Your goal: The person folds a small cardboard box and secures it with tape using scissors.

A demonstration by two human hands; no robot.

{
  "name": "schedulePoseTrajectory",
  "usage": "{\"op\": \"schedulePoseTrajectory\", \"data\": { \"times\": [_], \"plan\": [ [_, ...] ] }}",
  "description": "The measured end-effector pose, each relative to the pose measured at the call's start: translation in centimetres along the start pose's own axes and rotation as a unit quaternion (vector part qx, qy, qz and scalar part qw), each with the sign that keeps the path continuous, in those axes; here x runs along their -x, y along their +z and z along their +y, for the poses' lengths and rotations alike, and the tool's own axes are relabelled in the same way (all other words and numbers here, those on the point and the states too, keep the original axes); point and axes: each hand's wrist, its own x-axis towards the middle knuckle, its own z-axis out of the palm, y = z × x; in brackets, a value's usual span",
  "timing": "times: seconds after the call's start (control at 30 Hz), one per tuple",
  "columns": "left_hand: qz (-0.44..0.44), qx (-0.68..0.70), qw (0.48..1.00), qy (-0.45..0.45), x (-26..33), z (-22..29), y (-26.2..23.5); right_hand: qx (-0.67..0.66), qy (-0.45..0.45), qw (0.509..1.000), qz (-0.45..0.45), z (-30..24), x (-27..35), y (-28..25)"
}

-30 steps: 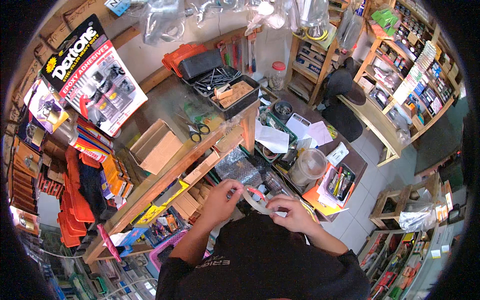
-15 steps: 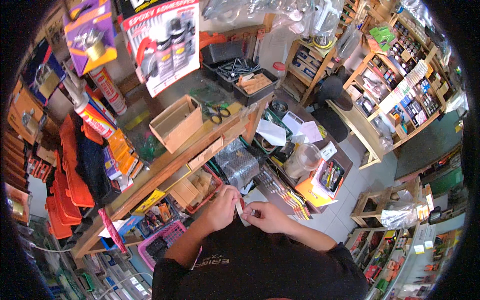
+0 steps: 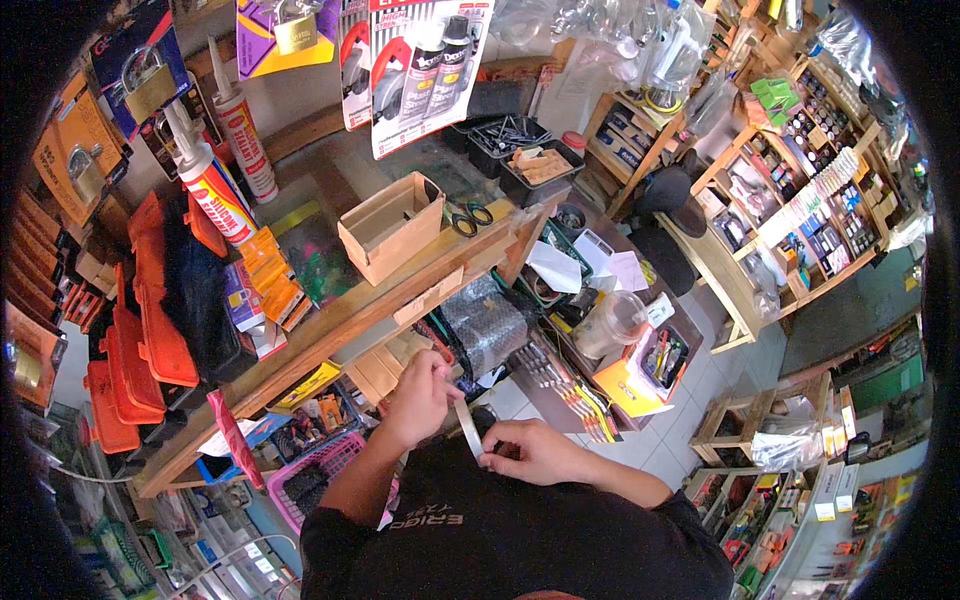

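Note:
In front of my dark shirt, a short, narrow pale strip point(image 3: 468, 428) runs between my hands, looking like a piece of tape. My left hand point(image 3: 420, 398) pinches its upper end, fingertips closed. At the lower end, my right hand point(image 3: 532, 452) grips it between thumb and bent forefinger. On the glass-topped wooden counter ahead stands an open cardboard box point(image 3: 392, 240), with scissors point(image 3: 466, 219) lying just beside it.
Black trays point(image 3: 515, 185) of screws and wooden pieces sit along the counter. Silicone tubes point(image 3: 215, 195) and orange cases point(image 3: 150, 330) crowd the left. Packaged adhesive point(image 3: 425, 85) hangs above. A pink basket point(image 3: 350, 455) sits below the counter; a clear tub point(image 3: 612, 325) stands right of it.
My hands have moved farther apart, so more of the pale strip shows between them. The view has shifted, and the counter items appear farther right.

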Motion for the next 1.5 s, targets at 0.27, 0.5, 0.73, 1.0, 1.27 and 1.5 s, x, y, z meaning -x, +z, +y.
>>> {"op": "schedulePoseTrajectory", "data": {
  "times": [0.27,0.5,0.73,1.0,1.27,1.5],
  "plan": [
    [-0.068,0.104,0.985,-0.115,-0.5,2.5,-1.4,0.009,-0.121,0.989,-0.087,0.8,-0.3,-2.1],
    [-0.132,0.157,0.974,-0.1,-1.4,4.5,-3.2,-0.043,-0.055,0.99,-0.124,1.9,-3.0,-8.4],
    [-0.12,0.154,0.975,-0.105,-2.2,5.9,-2.5,0.1,-0.038,0.973,0.207,4.0,-11.0,-13.1],
    [-0.131,0.158,0.973,-0.109,-3.0,6.9,-2.7,0.344,-0.04,0.891,0.294,2.9,-19.4,-16.1],
    [-0.145,0.154,0.97,-0.116,-3.5,7.1,-2.7,0.428,0.102,0.877,0.192,1.6,-23.2,-17.7],
    [-0.15,0.138,0.975,-0.084,-3.8,7.8,-2.5,0.292,0.138,0.946,0.042,1.4,-18.5,-20.5]
  ]
}}
